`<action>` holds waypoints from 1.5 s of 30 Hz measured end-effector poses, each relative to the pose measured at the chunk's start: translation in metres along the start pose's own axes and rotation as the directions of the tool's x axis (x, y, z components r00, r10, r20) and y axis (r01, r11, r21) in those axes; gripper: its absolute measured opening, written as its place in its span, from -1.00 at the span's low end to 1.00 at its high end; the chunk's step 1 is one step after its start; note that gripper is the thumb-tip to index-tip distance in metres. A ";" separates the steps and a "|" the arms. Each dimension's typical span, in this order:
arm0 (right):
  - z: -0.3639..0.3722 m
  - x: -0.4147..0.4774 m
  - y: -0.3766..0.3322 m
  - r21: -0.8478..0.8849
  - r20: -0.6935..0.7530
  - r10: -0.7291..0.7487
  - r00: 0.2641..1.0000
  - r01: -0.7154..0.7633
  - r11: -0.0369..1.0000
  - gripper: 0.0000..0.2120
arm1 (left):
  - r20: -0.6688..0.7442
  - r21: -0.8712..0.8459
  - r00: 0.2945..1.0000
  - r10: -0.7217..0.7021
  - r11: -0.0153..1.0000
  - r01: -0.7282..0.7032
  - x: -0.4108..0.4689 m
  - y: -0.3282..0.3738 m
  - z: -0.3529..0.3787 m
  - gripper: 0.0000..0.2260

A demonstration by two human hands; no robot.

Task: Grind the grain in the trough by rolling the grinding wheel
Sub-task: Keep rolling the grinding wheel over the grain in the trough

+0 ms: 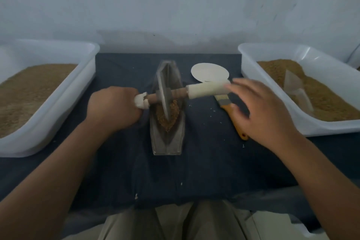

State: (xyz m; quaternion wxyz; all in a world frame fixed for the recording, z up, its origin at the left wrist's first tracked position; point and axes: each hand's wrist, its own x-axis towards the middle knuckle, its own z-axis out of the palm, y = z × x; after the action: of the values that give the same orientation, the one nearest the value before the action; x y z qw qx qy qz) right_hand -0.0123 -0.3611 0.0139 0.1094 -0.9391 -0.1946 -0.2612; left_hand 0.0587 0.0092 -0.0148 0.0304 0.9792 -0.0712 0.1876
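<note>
Left hand (115, 107) grips the wooden axle (155, 97), fingers clenched; right hand (261, 111) spread loose at its white-wrapped end. Thin metal grinding wheel (162, 87) upright on brown grain (170, 121) in narrow boat-shaped trough (167, 146), mid-counter (204, 161), clear of both white tubs (272, 91).

Dull grey metal on the grinding wheel (162, 87), matt, and the trough (167, 146) matches it. The axle (178, 91) is brown turned wood, with an off-white, cloth-like wrapping (206, 88) running out to the right grip (263, 111) and bunched at the left grip (113, 107). The grain (167, 119) looks coarse and gritty. Just under the right grip, a glossy orange wooden brush handle (236, 122). Dark matt cloth (204, 161) lies beneath both grips.
</note>
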 end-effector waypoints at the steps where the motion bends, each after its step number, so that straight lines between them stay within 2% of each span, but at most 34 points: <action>1: 0.000 0.012 -0.010 -0.012 -0.065 -0.055 0.996 0.054 0.998 -0.36 | 0.018 0.027 0.999 0.039 0.999 -0.040 0.004 0.001 -0.004 -0.73; 2: 0.002 0.025 -0.019 -0.060 -0.029 -0.100 0.995 0.098 0.993 -0.25 | 0.042 0.055 0.996 0.075 0.995 -0.077 0.008 0.002 -0.008 -0.75; 4: 0.012 0.050 -0.031 -0.200 0.178 -0.094 0.979 0.130 0.971 -0.08 | 0.076 0.112 0.987 0.141 0.983 -0.149 0.015 0.004 -0.017 -0.77; 5: 0.019 0.060 -0.034 -0.244 0.273 -0.054 0.960 0.123 0.962 -0.11 | 0.086 0.136 0.983 0.164 0.975 -0.175 0.017 0.005 -0.020 -0.77; 7: 0.034 0.068 -0.036 -0.279 0.341 0.004 0.940 0.097 0.955 -0.40 | 0.094 0.171 0.979 0.180 0.966 -0.194 0.018 0.004 -0.022 -0.77; 9: 0.051 0.067 -0.035 -0.262 0.283 0.002 0.959 0.075 0.962 -0.69 | 0.082 0.185 0.980 0.183 0.963 -0.196 0.014 0.003 -0.018 -0.78; 11: 0.063 0.071 -0.030 -0.263 0.266 0.040 0.963 0.033 0.964 -0.78 | 0.060 0.207 0.977 0.203 0.955 -0.211 0.017 0.004 -0.012 -0.79; 13: 0.071 0.083 -0.026 -0.264 0.282 0.086 0.955 -0.009 0.964 -0.76 | 0.067 0.223 0.980 0.188 0.954 -0.198 0.029 0.006 -0.009 -0.80; 17: 0.082 0.122 -0.024 -0.306 0.228 0.108 0.968 -0.034 0.951 -0.76 | 0.143 0.115 0.986 0.082 0.988 -0.099 0.055 0.008 -0.005 -0.77; 21: 0.081 0.117 -0.024 -0.321 0.276 0.150 0.949 -0.056 0.945 -0.79 | 0.158 0.105 0.981 0.113 0.986 -0.130 0.051 0.013 -0.013 -0.78; 23: 0.075 0.095 -0.021 -0.327 0.275 0.114 0.955 -0.019 0.945 -0.74 | 0.189 0.103 0.971 0.146 0.980 -0.168 0.038 0.008 -0.018 -0.81; 27: 0.058 0.070 -0.029 -0.351 0.133 -0.105 0.986 0.146 0.925 -0.63 | 0.197 0.041 0.967 0.162 0.984 -0.173 0.007 -0.007 -0.014 -0.80; 30: 0.065 0.084 -0.024 -0.331 0.223 -0.074 0.972 0.147 0.932 -0.65 | 0.219 0.010 0.968 0.125 0.991 -0.130 0.020 -0.007 -0.008 -0.77; 32: 0.072 0.106 -0.023 -0.314 0.265 0.022 0.964 0.065 0.947 -0.69 | 0.233 0.001 0.967 0.101 0.995 -0.104 0.040 -0.004 -0.004 -0.74; 35: 0.084 0.131 -0.021 -0.348 0.187 0.041 0.982 0.027 0.937 -0.77 | 0.225 -0.009 0.973 0.053 0.999 -0.052 0.062 -0.002 0.004 -0.71; 38: 0.085 0.133 -0.024 -0.386 0.178 0.013 0.984 0.057 0.921 -0.76 | 0.233 -0.029 0.972 0.019 1.000 -0.013 0.061 -0.003 0.008 -0.75; 41: 0.075 0.121 -0.028 -0.398 0.164 -0.006 0.986 0.072 0.915 -0.69 | 0.215 -0.023 0.976 0.033 0.999 -0.028 0.041 -0.003 0.004 -0.80; 45: 0.062 0.079 -0.033 -0.371 0.192 -0.060 0.980 0.129 0.920 -0.67 | 0.135 0.030 0.983 0.122 0.992 -0.127 0.011 -0.006 -0.007 -0.78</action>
State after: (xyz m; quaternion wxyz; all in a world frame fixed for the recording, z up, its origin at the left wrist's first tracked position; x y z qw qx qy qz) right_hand 0.0635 -0.2886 0.0075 -0.1058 -0.9513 -0.1943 -0.2145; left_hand 0.0668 0.0145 -0.0042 -0.0047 0.9835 -0.1304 0.1250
